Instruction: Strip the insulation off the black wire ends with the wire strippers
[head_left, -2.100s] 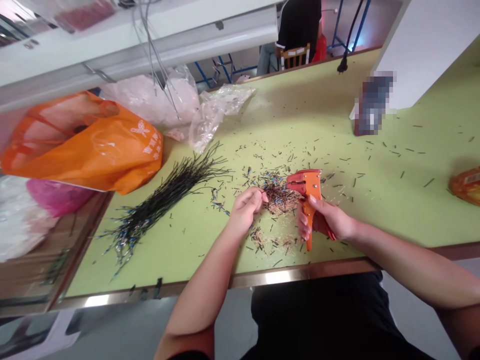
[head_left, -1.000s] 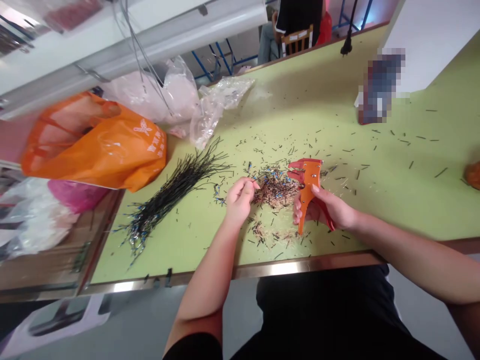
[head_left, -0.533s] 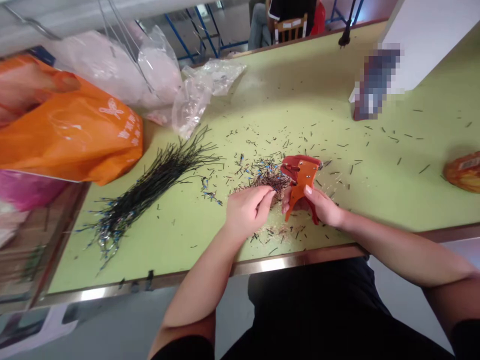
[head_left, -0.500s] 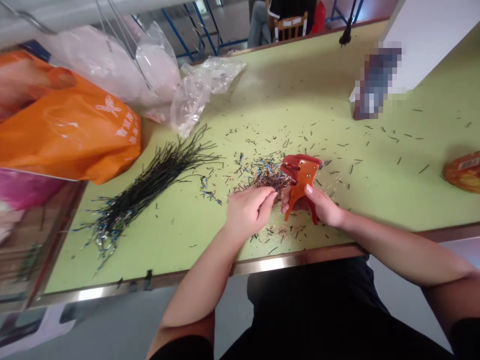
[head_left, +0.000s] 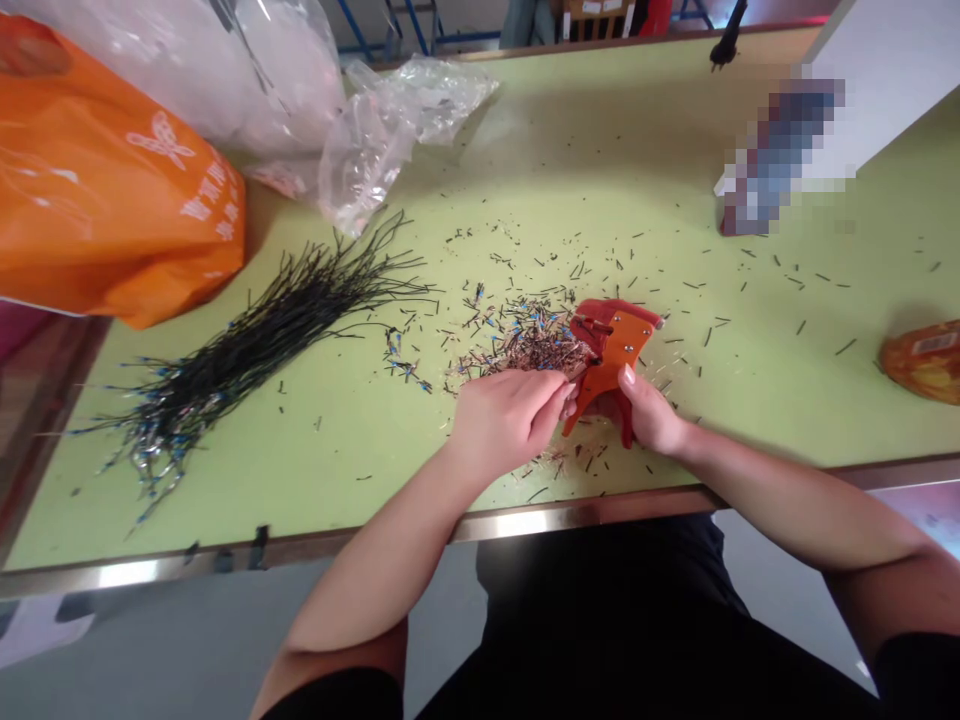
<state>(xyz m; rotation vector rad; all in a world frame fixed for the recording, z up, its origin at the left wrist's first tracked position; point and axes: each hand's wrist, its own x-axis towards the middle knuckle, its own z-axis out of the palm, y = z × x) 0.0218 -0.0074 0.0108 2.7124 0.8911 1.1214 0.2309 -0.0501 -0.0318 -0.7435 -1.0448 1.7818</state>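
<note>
The left hand (head_left: 506,415) is pinching shut, contents unclear; the right (head_left: 654,415) is wrapping an orange-and-red, pistol-shaped metal wire stripper (head_left: 624,345), steadying it.

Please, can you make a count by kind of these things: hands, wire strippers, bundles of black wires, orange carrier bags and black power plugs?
Hands: 2, left hand and right hand
Wire stripper: 1
Bundle of black wires: 1
Orange carrier bag: 1
Black power plug: 1
Total: 6
</note>
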